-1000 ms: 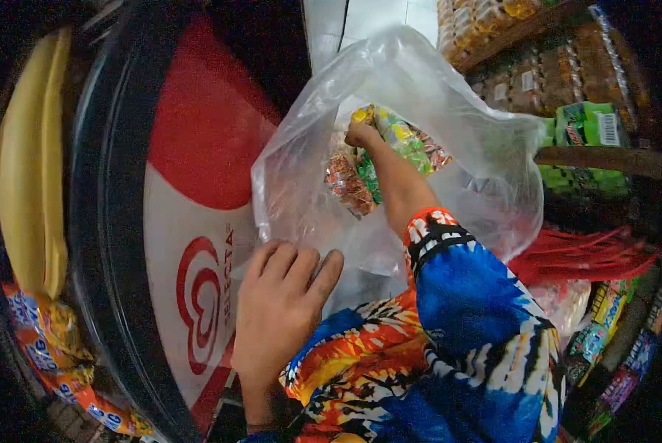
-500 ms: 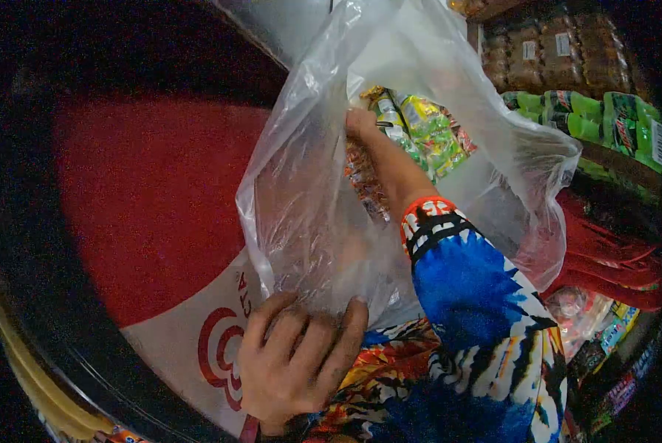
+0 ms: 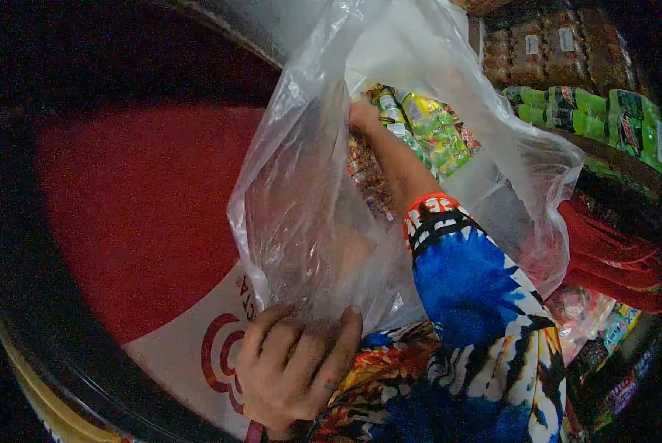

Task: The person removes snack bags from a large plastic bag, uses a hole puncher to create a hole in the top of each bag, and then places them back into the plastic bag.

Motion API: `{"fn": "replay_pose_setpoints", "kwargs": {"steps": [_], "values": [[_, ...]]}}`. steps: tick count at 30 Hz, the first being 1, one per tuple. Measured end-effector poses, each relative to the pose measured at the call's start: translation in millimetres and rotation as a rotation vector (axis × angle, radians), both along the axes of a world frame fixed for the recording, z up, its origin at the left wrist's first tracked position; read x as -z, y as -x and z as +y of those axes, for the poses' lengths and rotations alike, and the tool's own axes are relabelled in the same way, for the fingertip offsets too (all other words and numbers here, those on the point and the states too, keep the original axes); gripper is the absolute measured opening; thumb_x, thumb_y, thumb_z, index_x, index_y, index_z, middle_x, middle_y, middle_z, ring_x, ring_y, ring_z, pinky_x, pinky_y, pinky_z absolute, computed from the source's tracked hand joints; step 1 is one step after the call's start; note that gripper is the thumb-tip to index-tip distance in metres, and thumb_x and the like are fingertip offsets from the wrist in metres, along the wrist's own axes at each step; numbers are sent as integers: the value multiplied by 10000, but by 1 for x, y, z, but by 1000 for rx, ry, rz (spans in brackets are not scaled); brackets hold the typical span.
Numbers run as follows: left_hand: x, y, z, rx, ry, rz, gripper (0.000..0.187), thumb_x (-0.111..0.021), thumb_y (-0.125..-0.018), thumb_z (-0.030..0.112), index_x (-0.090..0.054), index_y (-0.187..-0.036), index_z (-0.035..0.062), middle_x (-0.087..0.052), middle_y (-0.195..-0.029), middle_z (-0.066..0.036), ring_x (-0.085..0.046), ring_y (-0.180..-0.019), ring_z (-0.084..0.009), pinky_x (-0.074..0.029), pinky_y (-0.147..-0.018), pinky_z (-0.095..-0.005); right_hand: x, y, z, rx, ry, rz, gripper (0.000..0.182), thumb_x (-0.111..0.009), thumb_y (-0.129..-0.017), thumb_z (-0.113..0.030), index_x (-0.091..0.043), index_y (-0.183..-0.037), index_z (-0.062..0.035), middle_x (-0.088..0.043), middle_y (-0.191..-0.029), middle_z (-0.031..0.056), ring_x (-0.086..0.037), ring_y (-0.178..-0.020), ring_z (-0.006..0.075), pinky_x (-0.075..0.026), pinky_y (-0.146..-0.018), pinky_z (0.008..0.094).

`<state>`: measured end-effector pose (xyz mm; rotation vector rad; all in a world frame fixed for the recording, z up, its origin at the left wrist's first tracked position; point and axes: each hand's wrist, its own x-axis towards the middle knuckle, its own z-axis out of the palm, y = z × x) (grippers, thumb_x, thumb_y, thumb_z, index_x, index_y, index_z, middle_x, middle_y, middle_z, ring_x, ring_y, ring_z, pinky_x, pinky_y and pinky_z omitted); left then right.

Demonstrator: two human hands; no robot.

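Observation:
A large clear plastic bag [image 3: 286,199] stands with its mouth spread toward me. My left hand [image 3: 297,373] grips the near rim, its fingers curled over the plastic. Deep inside the bag is my right hand [image 3: 364,118], its visible part curled like a fist beside the packets; the fingertips and whatever they hold are hidden. Next to it lie yellow-and-green snack packets [image 3: 438,133]. Brown-red packets [image 3: 368,177] lie under my right forearm, partly covered by it. A patterned blue, white and orange sleeve [image 3: 471,273] covers my right arm.
A red and white surface with a printed logo [image 3: 224,354] lies at the left, bordered by a dark curved rim [image 3: 72,384]. To the right are green bottle packs [image 3: 633,129], wrapped brown packs [image 3: 552,52], red plastic bags [image 3: 611,251] and colourful packets [image 3: 604,340].
The view has shifted slightly. My left hand keeps its grip on the bag's rim, and my right hand stays inside among the packets with little movement.

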<state>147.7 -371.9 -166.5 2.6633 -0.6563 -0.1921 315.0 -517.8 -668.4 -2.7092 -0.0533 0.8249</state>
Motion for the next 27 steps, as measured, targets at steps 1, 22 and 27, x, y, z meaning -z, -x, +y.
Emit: {"fn": "replay_pose_setpoints", "kwargs": {"steps": [1,22,27], "values": [[-1,0,0,-19,-12,-1,475,-548,-532,192,-682,-978,99,-500,-684,-5,-511,-638,-153,-501,-699,-341,-9,-2,-1,8,-5,28,288,-535,-753,-304,-692,-918,-125,-667,-968,135,-646,-899,315,-521,-735,428],[10,60,14,-3,2,-135,340,-543,-681,127,-589,-1010,53,-499,-782,-53,-512,-760,-223,-432,-704,-358,-204,-81,-72,122,-412,2,373,-612,-739,-355,-625,-648,6,-609,-591,106,-580,-492,191,-494,-514,353],[44,88,23,-61,20,-152,328,-544,-676,117,-589,-995,57,-510,-801,-53,-514,-799,-222,-419,-715,-348,-171,-53,-50,-197,97,-162,319,-612,-724,-322,-661,-859,-37,-673,-908,154,-663,-836,266,-529,-688,410]]}}
